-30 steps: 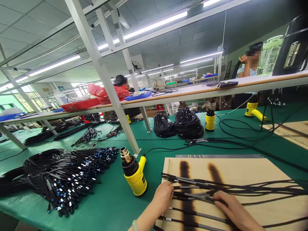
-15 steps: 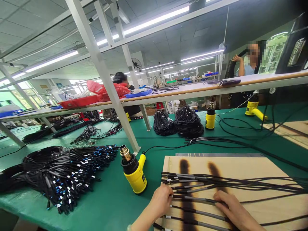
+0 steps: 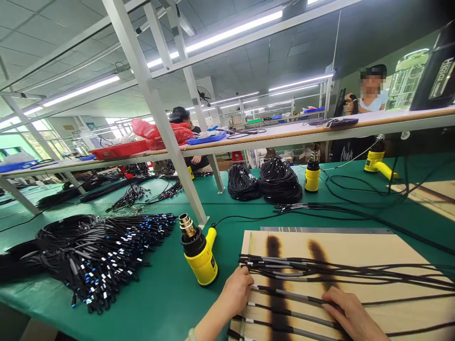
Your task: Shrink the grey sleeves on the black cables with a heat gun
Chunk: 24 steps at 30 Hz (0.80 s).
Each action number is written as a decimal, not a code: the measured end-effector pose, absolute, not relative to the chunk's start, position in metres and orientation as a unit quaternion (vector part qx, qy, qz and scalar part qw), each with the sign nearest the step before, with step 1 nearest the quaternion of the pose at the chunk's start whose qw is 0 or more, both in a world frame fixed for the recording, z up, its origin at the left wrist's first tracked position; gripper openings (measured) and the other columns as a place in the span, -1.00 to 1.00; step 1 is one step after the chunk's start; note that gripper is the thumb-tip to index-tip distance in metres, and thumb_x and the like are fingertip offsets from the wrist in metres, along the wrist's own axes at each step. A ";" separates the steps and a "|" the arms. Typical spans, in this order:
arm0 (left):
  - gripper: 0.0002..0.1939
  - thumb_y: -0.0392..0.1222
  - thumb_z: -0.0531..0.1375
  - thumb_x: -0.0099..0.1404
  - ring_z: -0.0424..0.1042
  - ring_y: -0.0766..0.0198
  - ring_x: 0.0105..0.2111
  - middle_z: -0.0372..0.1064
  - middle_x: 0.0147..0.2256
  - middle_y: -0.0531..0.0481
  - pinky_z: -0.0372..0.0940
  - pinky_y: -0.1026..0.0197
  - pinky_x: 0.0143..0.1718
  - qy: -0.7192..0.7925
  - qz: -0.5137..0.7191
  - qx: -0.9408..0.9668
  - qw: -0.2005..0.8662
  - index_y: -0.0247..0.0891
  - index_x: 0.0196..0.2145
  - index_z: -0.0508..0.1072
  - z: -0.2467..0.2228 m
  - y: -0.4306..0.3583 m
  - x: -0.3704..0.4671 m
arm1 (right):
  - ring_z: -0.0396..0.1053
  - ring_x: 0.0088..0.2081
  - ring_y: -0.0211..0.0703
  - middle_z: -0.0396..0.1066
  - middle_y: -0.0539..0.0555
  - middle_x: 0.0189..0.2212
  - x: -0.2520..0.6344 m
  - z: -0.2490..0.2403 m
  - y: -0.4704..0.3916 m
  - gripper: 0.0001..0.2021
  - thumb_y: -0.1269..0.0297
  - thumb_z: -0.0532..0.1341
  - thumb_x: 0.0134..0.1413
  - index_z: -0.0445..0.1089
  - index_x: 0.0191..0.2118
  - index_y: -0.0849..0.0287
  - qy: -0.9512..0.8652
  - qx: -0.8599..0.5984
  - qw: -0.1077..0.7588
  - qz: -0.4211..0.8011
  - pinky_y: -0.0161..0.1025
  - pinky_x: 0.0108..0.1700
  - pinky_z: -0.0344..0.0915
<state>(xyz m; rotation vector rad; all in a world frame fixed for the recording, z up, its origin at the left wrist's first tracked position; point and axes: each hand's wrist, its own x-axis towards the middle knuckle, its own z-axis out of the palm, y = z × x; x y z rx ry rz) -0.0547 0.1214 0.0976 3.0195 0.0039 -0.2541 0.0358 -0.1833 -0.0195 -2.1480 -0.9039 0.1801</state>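
Several black cables with grey sleeves (image 3: 295, 313) lie across a wooden board (image 3: 359, 244) that has dark scorch marks. My left hand (image 3: 236, 292) is closed at the board's left edge, its fingers pinching the end of one black cable (image 3: 284, 292). Farther right along that same cable, my right hand (image 3: 350, 310) holds it between thumb and fingers. Beyond my hands, a group of cables (image 3: 341, 271) lies close together. Nearer to me, more cables are spaced apart, partly hidden by my right hand.
A yellow heat gun (image 3: 201, 258) stands nozzle up left of the board. Farther left lies a big bundle of black cables (image 3: 106, 255) with blue and white ends. Coiled cables (image 3: 279, 180) and another heat gun (image 3: 312, 176) stand behind, under a shelf (image 3: 284, 135). Two people are beyond.
The cable beside my left fingertips has shifted away from me against the grouped cables. My left hand has moved slightly up. My right hand keeps its hold with little movement.
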 end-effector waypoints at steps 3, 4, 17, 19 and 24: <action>-0.77 -0.39 -0.02 0.24 0.28 0.25 -0.26 0.28 -0.33 -0.02 0.15 0.28 -0.28 -0.008 -0.092 0.994 0.055 -0.27 -0.51 0.34 0.101 0.127 -0.058 | 0.38 -0.28 -0.12 0.39 0.02 -0.36 0.034 -0.020 -0.184 -0.79 0.19 0.00 0.22 0.34 -0.31 0.08 -0.351 -0.844 0.399 0.072 -0.21 -0.21 0.21; -0.77 -0.39 -0.02 0.24 0.27 0.27 -0.28 0.27 -0.34 -0.01 0.15 0.28 -0.30 -0.012 -0.095 0.994 0.055 -0.27 -0.52 0.33 0.102 0.128 -0.058 | 0.38 -0.28 -0.11 0.39 0.03 -0.36 0.034 -0.020 -0.183 -0.79 0.19 0.00 0.22 0.34 -0.31 0.08 -0.350 -0.843 0.402 0.069 -0.21 -0.21 0.21; -0.81 -0.52 0.01 -0.01 0.24 0.31 -0.38 0.20 -0.43 0.04 0.05 0.31 -0.43 -0.027 -0.129 0.989 0.061 -0.28 -0.57 0.29 0.107 0.133 -0.057 | 0.36 -0.24 -0.09 0.38 0.05 -0.33 0.034 -0.024 -0.178 -0.80 0.19 -0.01 0.23 0.32 -0.28 0.08 -0.352 -0.840 0.409 0.059 -0.18 -0.18 0.21; -0.82 -0.51 0.03 -0.01 0.24 0.30 -0.38 0.20 -0.43 0.05 0.06 0.30 -0.42 -0.031 -0.136 0.988 0.066 -0.28 -0.59 0.27 0.110 0.133 -0.056 | 0.36 -0.24 -0.10 0.38 0.05 -0.33 0.034 -0.023 -0.178 -0.81 0.20 0.00 0.23 0.31 -0.28 0.08 -0.353 -0.838 0.411 0.058 -0.18 -0.18 0.21; -0.82 -0.50 0.04 0.03 0.26 0.28 -0.36 0.22 -0.43 0.05 0.11 0.29 -0.38 -0.028 -0.149 0.985 0.080 -0.28 -0.60 0.27 0.112 0.133 -0.055 | 0.38 -0.27 -0.12 0.40 0.03 -0.36 0.031 -0.019 -0.174 -0.80 0.22 -0.01 0.23 0.32 -0.32 0.08 -0.358 -0.837 0.411 0.050 -0.19 -0.19 0.20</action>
